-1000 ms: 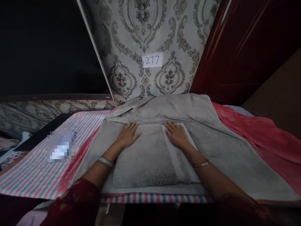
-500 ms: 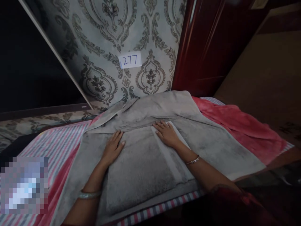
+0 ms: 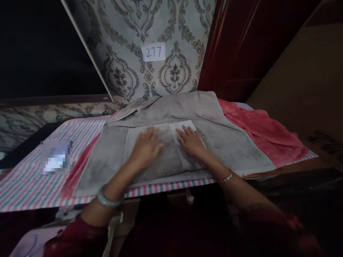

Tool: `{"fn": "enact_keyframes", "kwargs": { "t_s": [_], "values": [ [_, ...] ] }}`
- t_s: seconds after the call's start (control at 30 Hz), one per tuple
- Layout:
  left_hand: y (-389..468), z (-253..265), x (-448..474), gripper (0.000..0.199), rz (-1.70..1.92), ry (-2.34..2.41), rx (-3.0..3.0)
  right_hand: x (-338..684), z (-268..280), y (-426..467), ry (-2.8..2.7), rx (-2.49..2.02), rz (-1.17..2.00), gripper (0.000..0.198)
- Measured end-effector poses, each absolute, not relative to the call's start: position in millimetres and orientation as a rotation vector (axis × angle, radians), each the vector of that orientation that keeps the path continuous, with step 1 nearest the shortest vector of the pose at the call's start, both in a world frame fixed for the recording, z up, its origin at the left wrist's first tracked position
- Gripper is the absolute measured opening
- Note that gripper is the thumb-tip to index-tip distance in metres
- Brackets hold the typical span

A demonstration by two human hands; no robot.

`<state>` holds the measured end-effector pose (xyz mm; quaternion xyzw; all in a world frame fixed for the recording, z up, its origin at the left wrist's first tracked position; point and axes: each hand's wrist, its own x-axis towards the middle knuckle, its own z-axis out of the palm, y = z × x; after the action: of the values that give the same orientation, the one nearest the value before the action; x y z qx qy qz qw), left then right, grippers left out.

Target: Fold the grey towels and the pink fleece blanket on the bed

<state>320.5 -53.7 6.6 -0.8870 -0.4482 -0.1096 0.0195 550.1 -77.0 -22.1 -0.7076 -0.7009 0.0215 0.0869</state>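
Note:
A folded grey towel [image 3: 163, 162] lies flat on a larger spread grey towel [image 3: 230, 142] with wrinkles along its far part. My right hand [image 3: 191, 141] rests on the folded towel's right part, near its far edge, fingers spread and flat. Over the left part of the folded towel is my left hand [image 3: 147, 147], smeared by motion, with the thumb apart from the fingers and nothing in it. I cannot tell whether the left palm touches the cloth. A bangle circles each wrist.
Under the towels lie a red plush cloth [image 3: 265, 130] and a striped tablecloth [image 3: 29, 178]. A blurred-out object [image 3: 56, 157] sits at the left. Behind are a dark screen [image 3: 48, 53], a paper marked 277 [image 3: 153, 52] and a dark red panel [image 3: 235, 46]. A cardboard box [image 3: 302, 78] stands right.
My left hand has moved right, from the folded towel's left edge inward over it. The right hand stays near the far right corner. The camera view has shifted, showing more of the table's front.

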Motion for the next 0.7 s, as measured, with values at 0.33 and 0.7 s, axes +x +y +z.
{"fn": "enact_keyframes", "kwargs": {
  "t_s": [0.33, 0.7],
  "values": [
    [-116.9, -54.5, 359.3, 0.073, -0.137, -1.373, -2.808, 546.3, -62.9, -109.8, -2.086, -2.105, -0.011, 0.055],
    [-119.2, -59.3, 247.7, 0.068, -0.289, -1.848, -2.446, 546.6, -64.4, -111.0, -2.066, -2.102, 0.015, 0.055]
  ]
}}
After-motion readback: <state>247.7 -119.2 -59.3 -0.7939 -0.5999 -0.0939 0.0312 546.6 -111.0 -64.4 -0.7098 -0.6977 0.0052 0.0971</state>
